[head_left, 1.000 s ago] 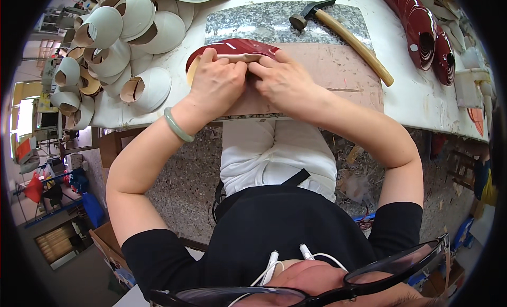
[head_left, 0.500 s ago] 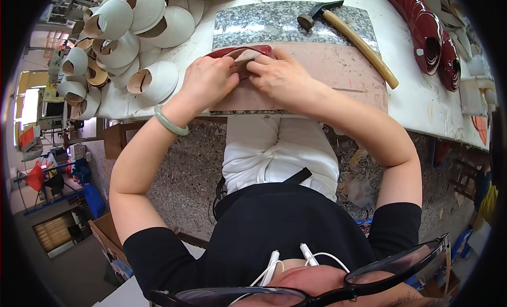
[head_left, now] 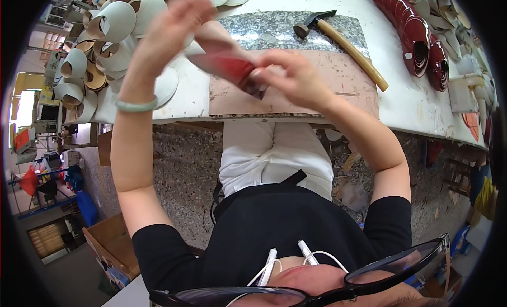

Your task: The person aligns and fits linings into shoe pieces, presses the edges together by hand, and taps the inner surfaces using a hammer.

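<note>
My right hand grips a glossy red shoe upper with a pale pinkish lining, holding it tilted above the work board. The piece is blurred by motion. My left hand is raised beyond and to the left of the upper, in front of the pale stacked pieces. Its fingers are smeared, so I cannot tell whether they hold anything. Beneath the upper lies a pinkish-brown board, scored and stained, with a speckled grey stone slab at its far side.
A hammer with a wooden handle lies across slab and board. Nested red shoe uppers stand at the far right. Pale curved pieces crowd the left of the white table. A small whitish container sits at the right edge.
My left hand has come off the red upper and swung up and left. My right hand has moved slightly right and nearer, lifting and turning the upper off the board.
</note>
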Tool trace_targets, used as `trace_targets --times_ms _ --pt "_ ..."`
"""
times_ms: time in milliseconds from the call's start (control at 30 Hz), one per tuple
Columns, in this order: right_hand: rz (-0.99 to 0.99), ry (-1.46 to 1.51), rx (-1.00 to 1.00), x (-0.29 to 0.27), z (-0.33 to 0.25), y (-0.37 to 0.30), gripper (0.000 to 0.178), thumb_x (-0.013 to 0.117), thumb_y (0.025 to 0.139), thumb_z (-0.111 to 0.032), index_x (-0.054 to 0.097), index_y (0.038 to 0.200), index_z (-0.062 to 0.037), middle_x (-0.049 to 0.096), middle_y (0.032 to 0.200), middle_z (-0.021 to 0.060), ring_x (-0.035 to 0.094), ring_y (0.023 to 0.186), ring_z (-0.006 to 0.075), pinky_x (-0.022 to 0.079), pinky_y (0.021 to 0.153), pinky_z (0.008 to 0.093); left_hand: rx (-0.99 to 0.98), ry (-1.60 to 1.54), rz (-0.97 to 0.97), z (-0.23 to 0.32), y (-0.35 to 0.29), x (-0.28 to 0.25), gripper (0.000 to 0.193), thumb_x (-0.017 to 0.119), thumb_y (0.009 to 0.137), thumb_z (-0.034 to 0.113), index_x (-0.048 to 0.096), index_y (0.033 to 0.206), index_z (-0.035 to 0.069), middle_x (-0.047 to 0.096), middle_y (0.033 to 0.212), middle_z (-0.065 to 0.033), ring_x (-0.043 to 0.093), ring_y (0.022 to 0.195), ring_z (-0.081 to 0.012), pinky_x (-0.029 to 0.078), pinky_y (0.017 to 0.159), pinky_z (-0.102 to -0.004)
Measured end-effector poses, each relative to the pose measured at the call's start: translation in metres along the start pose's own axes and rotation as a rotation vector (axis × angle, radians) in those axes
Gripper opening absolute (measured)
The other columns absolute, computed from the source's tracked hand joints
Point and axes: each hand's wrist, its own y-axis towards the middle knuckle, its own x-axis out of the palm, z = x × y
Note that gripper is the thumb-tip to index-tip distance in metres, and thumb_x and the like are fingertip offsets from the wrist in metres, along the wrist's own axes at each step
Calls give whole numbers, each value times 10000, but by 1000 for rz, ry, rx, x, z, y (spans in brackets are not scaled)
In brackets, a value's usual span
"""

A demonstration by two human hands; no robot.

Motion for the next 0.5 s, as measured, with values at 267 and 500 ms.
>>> trace_targets --times_ms 267,500 --pt "25 181 601 -63 12 -39 269 621 939 -261 675 1062 -27 674 880 17 631 765 97 511 669 235 435 533 13 -38 -43 107 368 711 807 329 646 949 -5 630 827 -121 614 796 -265 483 780 -348" --pt "-345 -1146 30 -37 -31 17 134 665 763 -184 692 808 -61 660 980 67 561 916 223 414 837 339 183 823 -367 -21 -16 114 247 712 752 256 666 810 20 629 888 -174 615 842 -344 488 777 -421"
